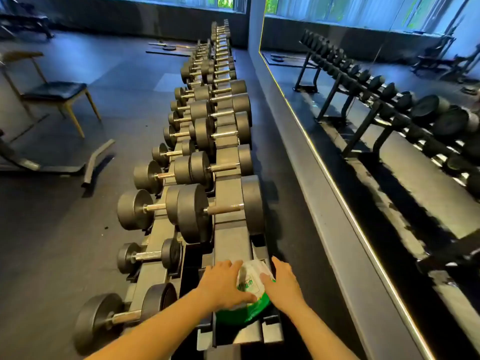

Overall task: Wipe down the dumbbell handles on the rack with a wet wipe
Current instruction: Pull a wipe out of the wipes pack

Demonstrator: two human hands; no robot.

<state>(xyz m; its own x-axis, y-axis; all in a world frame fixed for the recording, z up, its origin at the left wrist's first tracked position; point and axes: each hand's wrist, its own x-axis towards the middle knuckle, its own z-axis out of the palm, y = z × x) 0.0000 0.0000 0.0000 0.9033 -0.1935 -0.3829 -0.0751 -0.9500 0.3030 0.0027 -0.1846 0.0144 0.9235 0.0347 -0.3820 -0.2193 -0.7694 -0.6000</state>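
Note:
A green and white wet wipe pack [248, 287] lies on the near end of the top tier of the dumbbell rack [231, 245]. My left hand [223, 284] grips the pack's left side, thumb along its front. My right hand [281, 284] lies against the pack's right side with its thumb on top. Black dumbbells with metal handles fill the rack ahead; the nearest on the top tier is a large dumbbell [220, 210]. On the lower tier sit a small dumbbell [148, 255] and another dumbbell [122, 317] nearest me.
A wall mirror [376, 126] runs along the right and reflects the rack. A chair [52, 93] and a bench frame [65, 165] stand on the dark floor to the left. A barbell [168, 46] lies on the floor far ahead.

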